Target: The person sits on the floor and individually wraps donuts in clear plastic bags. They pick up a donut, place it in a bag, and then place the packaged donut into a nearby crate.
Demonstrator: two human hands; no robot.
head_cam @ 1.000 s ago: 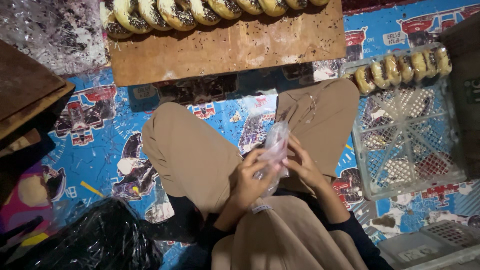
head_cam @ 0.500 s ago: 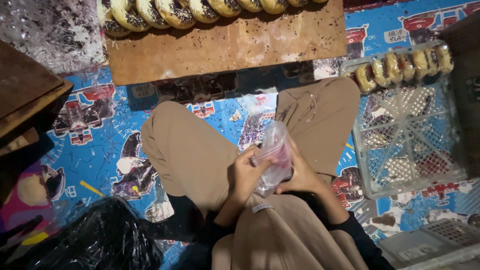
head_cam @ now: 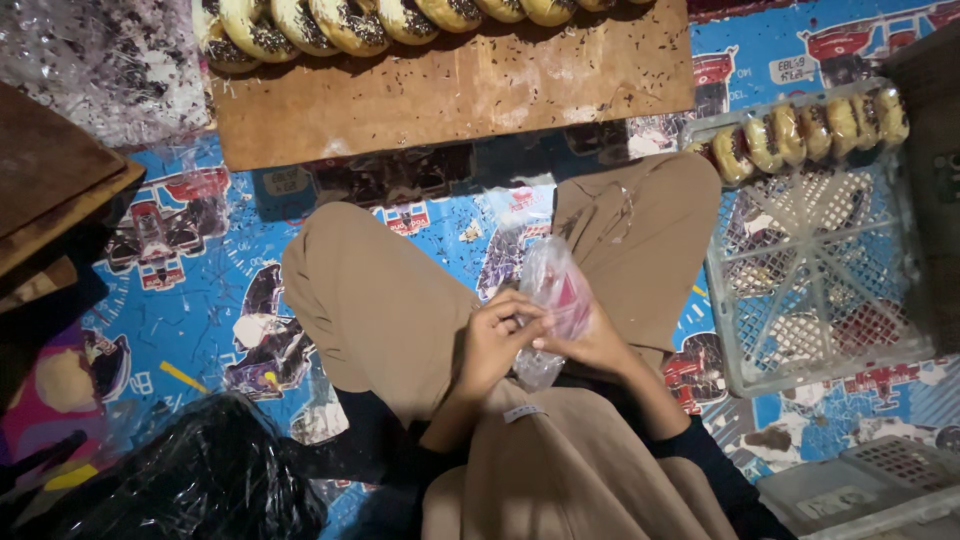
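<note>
Both hands' grip (head_cam: pixel 535 335) on clear plastic bag (head_cam: pixel 553 290), doughnut crate (head_cam: pixel 815 290) alongside.

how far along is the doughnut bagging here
Looks done: a row of wrapped doughnuts stands along the far side of the white plastic crate. In hand: the left hand and right hand hold a clear plastic bag over the lap, seemingly empty. Left: a row of sprinkled doughnuts sits unwrapped on the wooden board.
</note>
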